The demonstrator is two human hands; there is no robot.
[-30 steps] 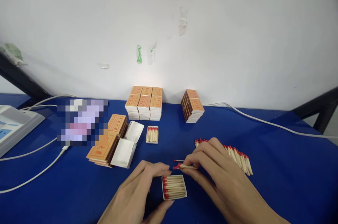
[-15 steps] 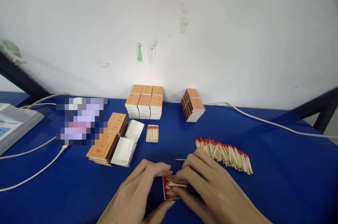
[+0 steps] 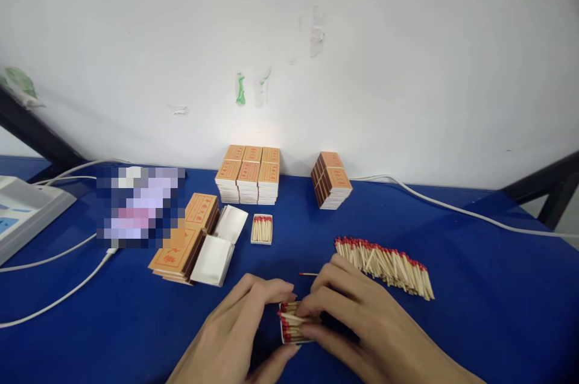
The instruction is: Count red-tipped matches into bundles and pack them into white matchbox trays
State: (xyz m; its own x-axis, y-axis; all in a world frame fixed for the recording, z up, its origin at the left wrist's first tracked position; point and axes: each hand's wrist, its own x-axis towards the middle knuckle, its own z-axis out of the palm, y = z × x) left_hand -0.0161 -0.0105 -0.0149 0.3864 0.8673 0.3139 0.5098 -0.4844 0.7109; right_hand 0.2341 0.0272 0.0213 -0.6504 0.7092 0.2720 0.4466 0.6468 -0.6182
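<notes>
A small white matchbox tray [image 3: 289, 342] lies at the front of the blue table, holding red-headed matches that point left. My left hand [image 3: 239, 321] grips the tray, with fingertips at its far side and the thumb at its near side. Over the tray's right part, my right hand [image 3: 357, 317] pinches a match [image 3: 289, 317] that lies slantwise on top of the others. The right fingers hide that match's tail and the tray's right end. A single loose match [image 3: 308, 274] lies just beyond my right hand, partly covered by it.
Behind my right hand spreads a pile of matches [image 3: 389, 266]. A filled tray [image 3: 262, 229] sits mid-table. Stacked matchboxes [image 3: 247, 173] and a second stack [image 3: 331, 180] stand by the wall. Left are matchbox sleeves [image 3: 181, 245], empty trays [image 3: 212, 258] and white cables [image 3: 85, 280].
The pinched match has shifted left and slightly up, so its head now reaches the tray's left rim. My left hand holds the same place.
</notes>
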